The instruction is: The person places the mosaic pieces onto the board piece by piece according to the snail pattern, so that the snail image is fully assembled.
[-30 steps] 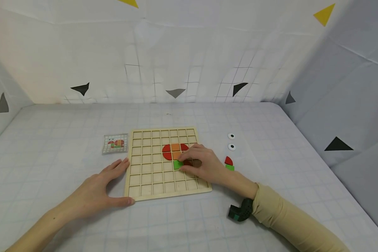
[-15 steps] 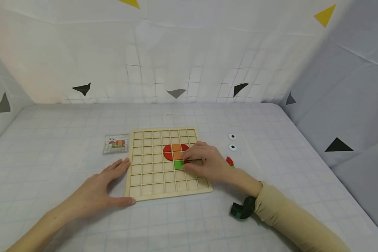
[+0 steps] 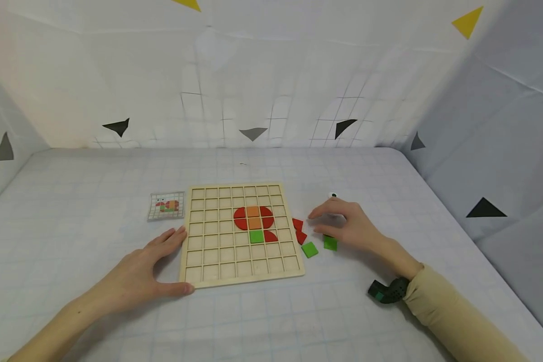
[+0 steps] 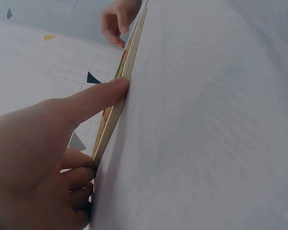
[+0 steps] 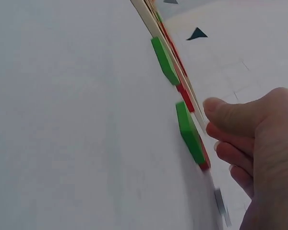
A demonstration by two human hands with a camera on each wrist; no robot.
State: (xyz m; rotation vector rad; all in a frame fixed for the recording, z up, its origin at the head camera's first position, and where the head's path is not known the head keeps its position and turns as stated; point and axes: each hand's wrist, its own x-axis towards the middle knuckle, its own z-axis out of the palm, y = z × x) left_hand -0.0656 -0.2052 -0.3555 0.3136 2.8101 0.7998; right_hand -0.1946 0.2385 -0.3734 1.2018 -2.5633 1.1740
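A wooden grid board (image 3: 228, 269) lies in the middle of the table in the head view. My left hand (image 3: 136, 274) rests against its left side, thumb at the near corner, fingers spread along the edge. In the left wrist view the thumb (image 4: 98, 98) touches the board's rim. Red quarter-circle pieces (image 3: 240, 223), orange squares (image 3: 253, 211) and a green square (image 3: 256, 237) sit in the grid cells. Right of the board, my right hand (image 3: 355, 226) hovers over loose pieces, thumb and fingertips apart, holding nothing. It partly covers a green square (image 3: 330, 243) and an eye disc (image 3: 333, 195).
A small pattern card (image 3: 166, 206) lies left of the board. Loose red pieces (image 3: 300, 236) and another green square (image 3: 309, 250) lie by the board's right edge. A dark device (image 3: 388, 291) is strapped to my right wrist. White sheeting (image 3: 235, 75) rises behind the table.
My right hand has moved right, off the board to the loose pieces. A red quarter-circle now shows beside the green square in the grid. My left hand has stayed put.
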